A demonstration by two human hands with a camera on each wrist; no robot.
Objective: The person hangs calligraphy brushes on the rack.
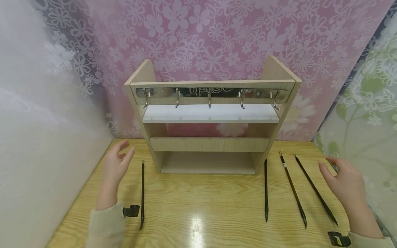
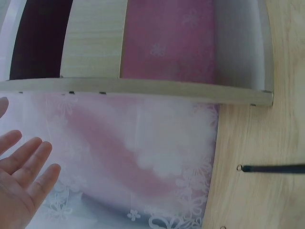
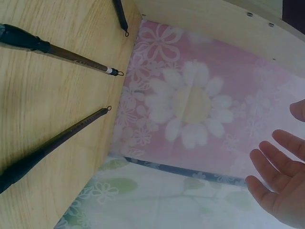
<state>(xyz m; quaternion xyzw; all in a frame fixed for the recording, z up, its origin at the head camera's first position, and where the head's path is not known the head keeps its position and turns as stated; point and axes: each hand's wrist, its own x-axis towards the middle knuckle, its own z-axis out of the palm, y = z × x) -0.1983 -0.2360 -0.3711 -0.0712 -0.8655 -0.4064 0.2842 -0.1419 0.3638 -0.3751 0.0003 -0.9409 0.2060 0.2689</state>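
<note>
While both hands hover above the table, nothing gripped. Left hand: fingers straight, loosely spread, palm turned inward, touching nothing; same in left wrist view. Nearest thing: lone brush flat on the wood just right of that hand, hanging loop at the far end, tip toward the person. Right hand: fingers relaxed and apart, empty; confirmed in right wrist view. Just left of it, three brushes lying side by side, apart from each other: outer brush closest, middle brush with a pale band near the loop, inner brush beside the shelf foot. Between the hands, further back: wooden shelf unit with a metal hook rail, five hooks, all bare. Pattern reflected on rail, no legible text. Surface: light wood-grain tabletop, glare spot near edge. Backdrop: pink floral curtain, white sheet left, green floral cloth right.
</note>
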